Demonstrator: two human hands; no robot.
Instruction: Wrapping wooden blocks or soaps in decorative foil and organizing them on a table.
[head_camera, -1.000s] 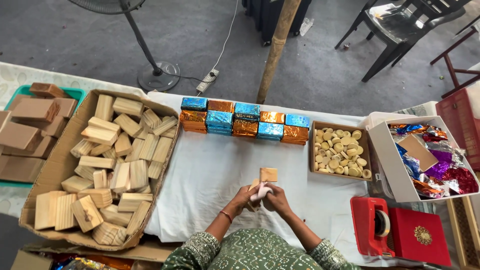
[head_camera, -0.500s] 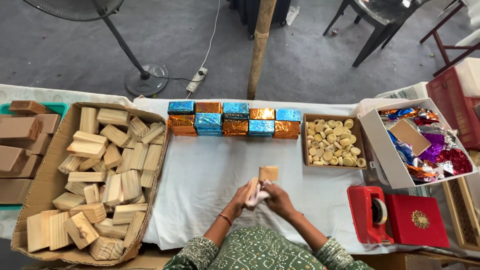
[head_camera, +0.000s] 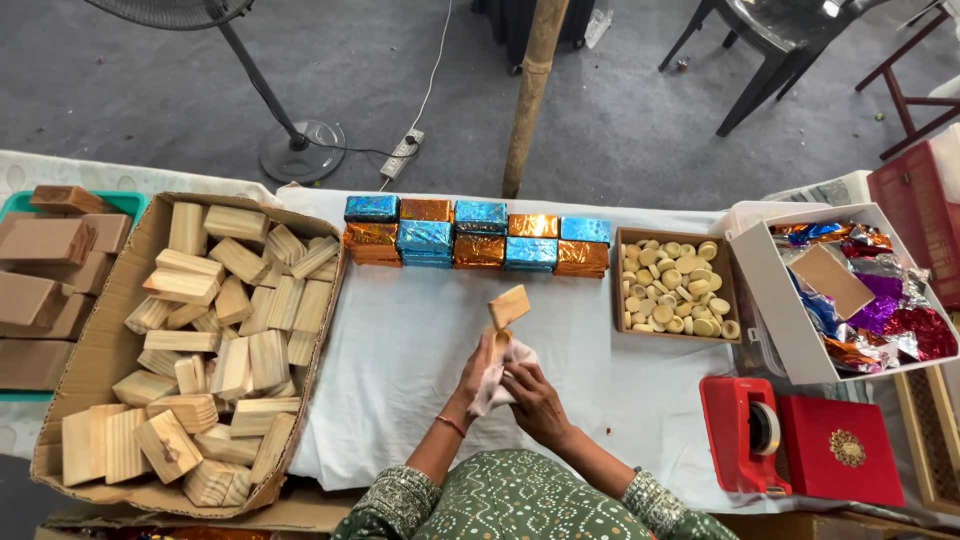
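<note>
The fingers of both hands are partly hidden by a crumpled pale pink cloth (head_camera: 497, 382) bunched between them. A small, pale wooden block (head_camera: 508, 306), smooth and rectangular, is held tilted at the fingertips of the left hand (head_camera: 478, 372), above the white-covered worktop (head_camera: 400, 340). The right hand (head_camera: 532, 398) is closed on the cloth just below.

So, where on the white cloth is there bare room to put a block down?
Bare cloth lies between the carton of wood blocks and the hands, below the foil-wrapped row. Another patch sits between the hands, the tray of round pieces and the red tape dispenser. The right edge is crowded.
</note>
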